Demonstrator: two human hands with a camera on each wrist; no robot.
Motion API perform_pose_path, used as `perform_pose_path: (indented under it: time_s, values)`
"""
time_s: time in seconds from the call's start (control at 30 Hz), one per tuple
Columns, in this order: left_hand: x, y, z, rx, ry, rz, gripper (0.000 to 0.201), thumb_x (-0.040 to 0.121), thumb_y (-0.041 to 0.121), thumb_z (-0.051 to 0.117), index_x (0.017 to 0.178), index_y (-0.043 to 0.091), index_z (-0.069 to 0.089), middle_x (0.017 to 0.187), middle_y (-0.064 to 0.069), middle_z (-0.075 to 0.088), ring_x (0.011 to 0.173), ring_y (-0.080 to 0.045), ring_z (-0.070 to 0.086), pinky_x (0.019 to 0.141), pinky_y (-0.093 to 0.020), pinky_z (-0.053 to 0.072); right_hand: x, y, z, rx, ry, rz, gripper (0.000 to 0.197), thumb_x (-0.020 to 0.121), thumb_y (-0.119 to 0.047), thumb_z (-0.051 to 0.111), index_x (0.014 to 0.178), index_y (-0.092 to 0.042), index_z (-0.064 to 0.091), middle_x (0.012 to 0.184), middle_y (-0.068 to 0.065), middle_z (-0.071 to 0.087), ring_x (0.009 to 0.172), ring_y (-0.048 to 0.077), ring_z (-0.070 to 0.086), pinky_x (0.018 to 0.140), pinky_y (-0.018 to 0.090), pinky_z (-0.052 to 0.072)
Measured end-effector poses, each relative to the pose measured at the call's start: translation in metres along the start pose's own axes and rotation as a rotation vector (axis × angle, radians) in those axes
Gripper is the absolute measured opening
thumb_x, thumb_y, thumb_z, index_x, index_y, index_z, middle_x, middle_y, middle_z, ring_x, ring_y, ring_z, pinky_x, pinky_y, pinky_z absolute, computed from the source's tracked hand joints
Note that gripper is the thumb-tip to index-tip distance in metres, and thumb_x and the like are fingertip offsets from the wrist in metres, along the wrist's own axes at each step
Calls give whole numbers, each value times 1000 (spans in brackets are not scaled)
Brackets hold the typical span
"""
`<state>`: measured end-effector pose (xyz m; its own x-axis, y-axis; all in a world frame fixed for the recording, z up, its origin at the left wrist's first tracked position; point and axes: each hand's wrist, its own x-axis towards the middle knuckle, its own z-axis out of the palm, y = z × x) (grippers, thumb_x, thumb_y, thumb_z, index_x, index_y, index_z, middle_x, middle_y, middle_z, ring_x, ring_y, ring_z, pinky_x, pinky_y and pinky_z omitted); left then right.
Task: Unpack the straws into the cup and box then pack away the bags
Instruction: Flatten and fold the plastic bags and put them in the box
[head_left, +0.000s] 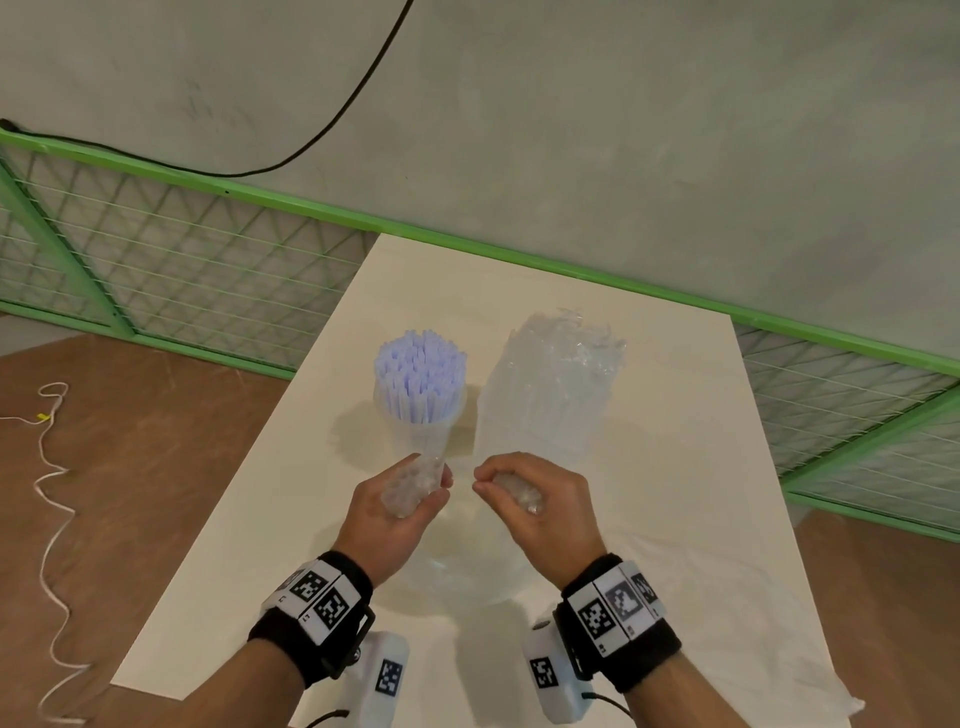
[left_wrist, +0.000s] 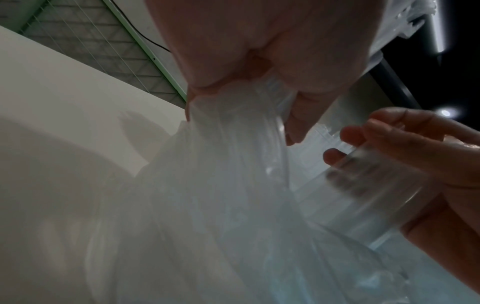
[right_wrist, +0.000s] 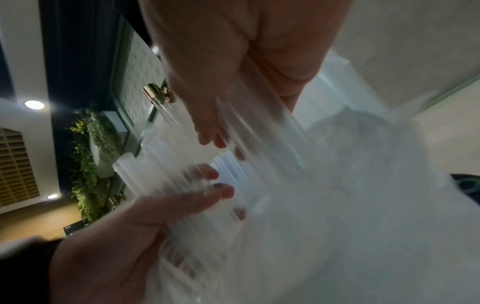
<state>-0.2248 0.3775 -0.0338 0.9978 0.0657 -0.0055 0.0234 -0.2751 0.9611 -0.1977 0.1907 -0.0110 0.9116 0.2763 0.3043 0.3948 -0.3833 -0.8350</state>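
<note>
I stand at a white table (head_left: 649, 467) on a brown wood-look floor (head_left: 156, 441), facing a plain grey-green wall (head_left: 571, 130). A green metal frame with wire mesh panels (head_left: 182, 260) runs along the base of the wall, a black cable (head_left: 322, 135) droops across the wall above it, and a thin white cord (head_left: 52, 519) snakes over the floor to my left. Off to one side, round ceiling lights (right_wrist: 34, 104) glow in a dark ceiling near hanging green foliage (right_wrist: 91, 154).

Green mesh fence (head_left: 171, 270); black cable (head_left: 332, 119); white cord (head_left: 49, 519).
</note>
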Motion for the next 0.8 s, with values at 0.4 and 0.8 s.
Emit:
perform_pose_path:
  time_s: [0.4, 0.8]
  values:
    - [4, -9, 4, -23, 3, -55, 8, 86, 6, 71, 82, 12, 66, 79, 1, 68, 75, -10, 61, 72, -10, 43, 2, -10, -15, -107, 128, -37, 14, 86, -10, 75, 98, -16, 73, 93, -15, 73, 88, -2, 68, 82, 15, 51]
    - [11, -11, 8, 64, 11, -42, 10, 88, 7, 69, 90, 16, 66, 84, 1, 65, 75, 6, 58, 71, -2, 42, 78, -92, -148, 331, 534, -244, 24, 85, 7, 70, 107, 4, 61, 93, 24, 65, 83, 43, 68, 78, 50, 58]
